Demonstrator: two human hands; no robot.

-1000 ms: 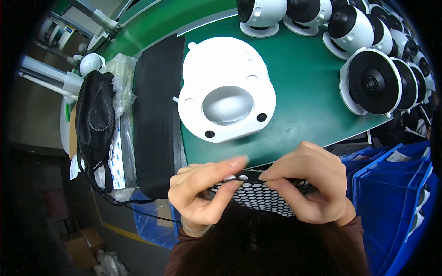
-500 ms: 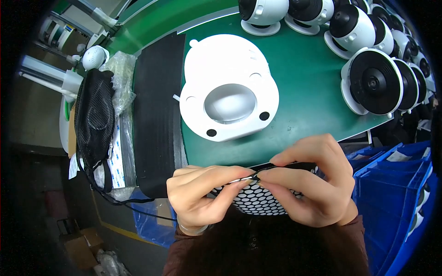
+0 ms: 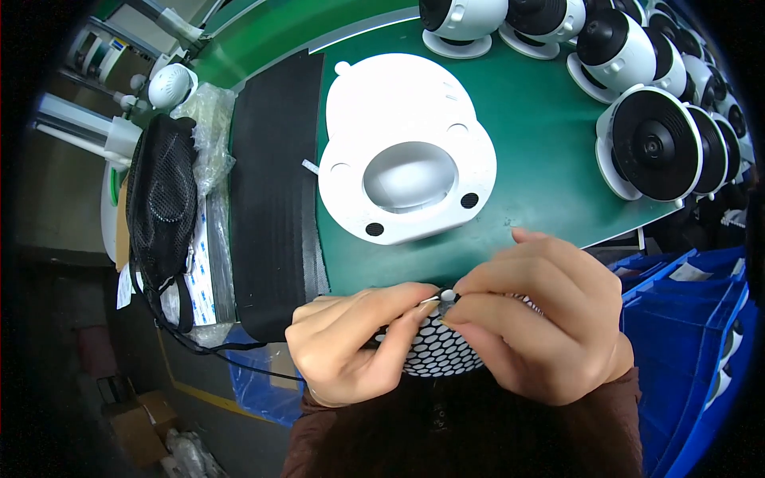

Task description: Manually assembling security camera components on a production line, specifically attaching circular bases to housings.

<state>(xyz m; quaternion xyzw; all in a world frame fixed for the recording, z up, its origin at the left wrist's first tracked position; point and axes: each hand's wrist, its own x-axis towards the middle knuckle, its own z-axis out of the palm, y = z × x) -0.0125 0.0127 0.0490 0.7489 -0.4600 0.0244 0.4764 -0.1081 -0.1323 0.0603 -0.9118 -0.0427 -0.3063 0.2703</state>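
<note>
A black sheet with rows of white round dots (image 3: 443, 350) is held low in front of me, partly covered by my fingers. My left hand (image 3: 355, 338) is closed, thumb and forefinger pinching the sheet's upper edge. Opposite it, my right hand (image 3: 546, 319) is closed in a pinch, its fingertips against a small white round piece (image 3: 449, 295) at that edge. Beyond my hands lies a white plastic housing (image 3: 406, 88) with a rounded outline and an oval opening. Two round black pads (image 3: 374, 229) sit on its near side.
A black mat (image 3: 275, 183) runs along the left of the green table (image 3: 526, 175). Beside it are a black mesh bag (image 3: 163, 199) and bubble wrap (image 3: 209, 131). Several white-and-black round devices (image 3: 653, 143) crowd the right. Blue bins (image 3: 677, 334) stand at the lower right.
A small white round piece now shows between my fingertips at the sheet's edge. My right forefinger has shifted, and the whole view has moved slightly.
</note>
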